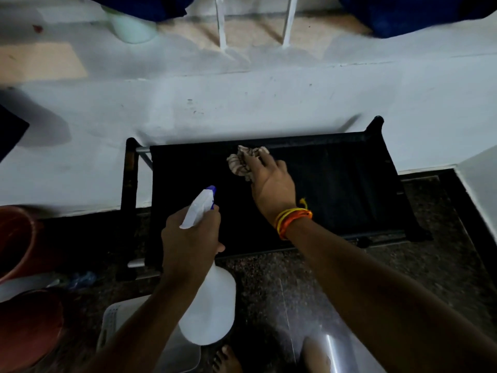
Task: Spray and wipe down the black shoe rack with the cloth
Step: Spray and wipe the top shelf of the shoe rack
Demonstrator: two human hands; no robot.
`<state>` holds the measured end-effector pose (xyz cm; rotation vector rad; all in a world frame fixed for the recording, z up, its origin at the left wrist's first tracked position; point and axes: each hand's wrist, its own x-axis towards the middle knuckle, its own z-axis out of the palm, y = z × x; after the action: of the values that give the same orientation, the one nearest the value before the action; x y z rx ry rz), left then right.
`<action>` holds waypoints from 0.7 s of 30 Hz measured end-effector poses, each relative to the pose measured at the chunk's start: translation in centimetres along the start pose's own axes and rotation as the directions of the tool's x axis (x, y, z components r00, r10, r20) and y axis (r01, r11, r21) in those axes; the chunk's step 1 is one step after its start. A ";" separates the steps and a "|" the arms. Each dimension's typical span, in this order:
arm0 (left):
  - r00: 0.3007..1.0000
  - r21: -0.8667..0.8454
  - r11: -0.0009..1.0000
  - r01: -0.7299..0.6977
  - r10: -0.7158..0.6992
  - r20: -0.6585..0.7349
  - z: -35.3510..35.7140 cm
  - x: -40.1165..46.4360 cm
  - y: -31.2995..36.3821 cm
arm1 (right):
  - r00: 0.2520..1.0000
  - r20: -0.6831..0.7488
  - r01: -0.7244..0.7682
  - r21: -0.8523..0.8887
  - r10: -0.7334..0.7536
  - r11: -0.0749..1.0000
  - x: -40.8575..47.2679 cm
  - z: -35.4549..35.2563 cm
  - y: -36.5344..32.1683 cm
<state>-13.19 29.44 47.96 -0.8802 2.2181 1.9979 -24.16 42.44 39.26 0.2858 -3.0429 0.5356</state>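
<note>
the black shoe rack (336,184) is seen standing on the dark speckled floor (269,278), set against a white wall (242,103), its top fabric shelf facing the camera. a crumpled striped cloth (243,161) is pressed onto the far part of that shelf, near its back edge, by the right hand (271,181), whose fingers are curled over and into the cloth. orange and yellow threads (291,218) are worn round the right wrist. a white spray bottle (208,305) is gripped at its neck by the left hand (191,235), fingers wrapped round it below the trigger head, whose blue nozzle (211,190) is pointed toward the shelf. the bottle is held above the floor, just in front of the rack's near edge. a reddish-brown bucket (18,238) is seen at the left, and a bare foot (226,359) at the bottom
</note>
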 end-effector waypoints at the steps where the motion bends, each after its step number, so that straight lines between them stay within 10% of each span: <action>1: 1.000 -0.001 1.000 0.001 -0.001 0.023 0.7 -0.3 0.1 | 1.000 -0.003 -0.022 -0.019 0.022 1.000 0.0 -0.4 1.5; 21: 1.000 0.124 0.992 -0.026 0.024 0.017 12.7 -4.3 0.8 | 0.958 0.019 -0.283 -0.099 0.286 0.954 -1.2 -8.6 20.1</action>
<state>-14.28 42.82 48.10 -0.8245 2.3276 1.8453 -26.72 64.20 40.52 -0.1536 -3.1482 0.3979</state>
